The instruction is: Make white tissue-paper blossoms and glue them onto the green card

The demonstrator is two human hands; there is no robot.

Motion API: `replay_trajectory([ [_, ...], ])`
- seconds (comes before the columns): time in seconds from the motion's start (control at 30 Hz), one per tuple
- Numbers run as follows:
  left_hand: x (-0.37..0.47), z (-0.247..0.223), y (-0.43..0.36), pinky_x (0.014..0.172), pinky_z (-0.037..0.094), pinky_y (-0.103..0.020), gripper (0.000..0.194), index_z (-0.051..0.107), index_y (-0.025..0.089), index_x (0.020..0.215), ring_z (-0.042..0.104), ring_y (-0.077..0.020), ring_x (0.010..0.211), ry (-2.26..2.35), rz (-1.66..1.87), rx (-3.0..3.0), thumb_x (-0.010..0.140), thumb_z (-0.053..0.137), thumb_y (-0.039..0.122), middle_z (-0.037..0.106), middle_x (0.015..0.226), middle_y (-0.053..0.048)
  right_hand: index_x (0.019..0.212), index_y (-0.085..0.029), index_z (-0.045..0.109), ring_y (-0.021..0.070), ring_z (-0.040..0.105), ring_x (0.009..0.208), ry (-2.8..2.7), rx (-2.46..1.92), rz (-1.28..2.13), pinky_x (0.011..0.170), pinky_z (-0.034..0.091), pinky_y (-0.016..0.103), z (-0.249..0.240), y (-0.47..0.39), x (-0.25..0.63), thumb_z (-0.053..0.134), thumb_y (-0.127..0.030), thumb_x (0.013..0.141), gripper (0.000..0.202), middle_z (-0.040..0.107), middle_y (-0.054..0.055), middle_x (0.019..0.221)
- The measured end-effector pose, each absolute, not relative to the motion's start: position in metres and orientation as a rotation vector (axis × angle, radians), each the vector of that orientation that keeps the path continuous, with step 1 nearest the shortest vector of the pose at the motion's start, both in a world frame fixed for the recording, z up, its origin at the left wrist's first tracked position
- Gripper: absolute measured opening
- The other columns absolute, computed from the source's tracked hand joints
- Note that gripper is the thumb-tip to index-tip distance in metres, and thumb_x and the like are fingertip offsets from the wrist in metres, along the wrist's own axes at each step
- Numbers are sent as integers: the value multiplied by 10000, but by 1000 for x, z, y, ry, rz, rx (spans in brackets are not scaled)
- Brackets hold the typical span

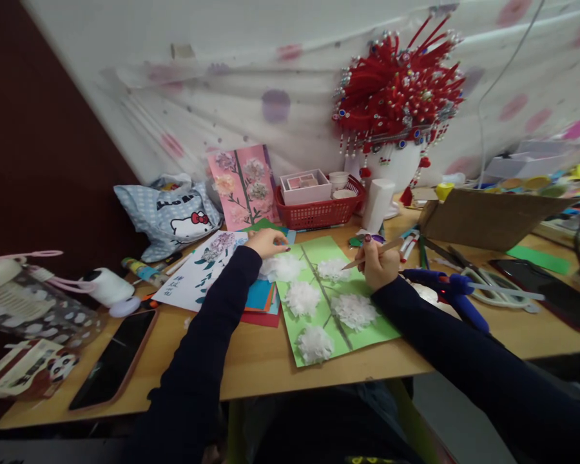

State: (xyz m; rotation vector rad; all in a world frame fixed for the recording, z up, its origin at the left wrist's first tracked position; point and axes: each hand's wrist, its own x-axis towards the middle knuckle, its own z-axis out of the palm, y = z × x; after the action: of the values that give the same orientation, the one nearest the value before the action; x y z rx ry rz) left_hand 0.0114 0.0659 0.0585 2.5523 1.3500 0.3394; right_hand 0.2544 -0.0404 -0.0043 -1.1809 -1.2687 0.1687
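A light green sheet of paper (294,341) lies at a slant on the table, with a dark drawn stem and several white ruffled paper flowers (314,343) on it. Between the fingers of my right hand (379,263) is a slim, pointed wooden stick like a pencil (354,263), its tip close to the upper right flower (334,270). My left hand (267,243) rests just above the upper left flower (286,266), fingers loosely bent, with nothing visible in them. Coloured paper sheets (260,296) lie partly under my left forearm.
A blue glue gun (439,283) and scissors (483,277) lie right of my right hand. Phones sit at the left (116,357) and right (555,290). Behind are a red basket (319,212), a pink flower picture (241,183), a paper roll (378,205) and a checked bag (169,212).
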Motion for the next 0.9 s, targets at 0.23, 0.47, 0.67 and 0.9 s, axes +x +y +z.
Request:
replay_trajectory([
  [0.23, 34, 34, 61, 897, 364, -377, 164, 712, 199, 813, 562, -263, 1016, 1314, 301, 2658, 701, 642, 295, 681, 983, -69, 519, -173, 505, 74, 423, 306, -1361, -1191, 245, 327, 302, 198, -4, -43, 252, 356, -533, 880, 531, 427, -25, 343],
  [0.47, 31, 34, 65, 779, 418, -298, 116, 693, 176, 749, 618, -191, 815, 1246, 460, 2518, 703, 618, 252, 702, 778, -47, 519, -179, 499, 80, 424, 323, -1492, -1228, 324, 357, 316, 209, -5, -44, 251, 333, -544, 881, 541, 440, -19, 357],
  [0.67, 30, 42, 65, 760, 433, -281, 134, 685, 177, 753, 621, -171, 785, 1147, 624, 2529, 709, 611, 280, 698, 760, -26, 561, -179, 522, 88, 454, 357, -1629, -1277, 348, 396, 346, 212, -3, -45, 250, 316, -545, 886, 531, 494, -8, 399],
  [0.9, 49, 64, 36, 717, 467, -265, 207, 662, 135, 781, 622, -146, 721, 817, 603, 2323, 713, 630, 328, 695, 760, -44, 541, -187, 512, 93, 476, 380, -1609, -1370, 175, 432, 357, 211, -2, -45, 253, 254, -571, 888, 578, 508, -3, 410],
])
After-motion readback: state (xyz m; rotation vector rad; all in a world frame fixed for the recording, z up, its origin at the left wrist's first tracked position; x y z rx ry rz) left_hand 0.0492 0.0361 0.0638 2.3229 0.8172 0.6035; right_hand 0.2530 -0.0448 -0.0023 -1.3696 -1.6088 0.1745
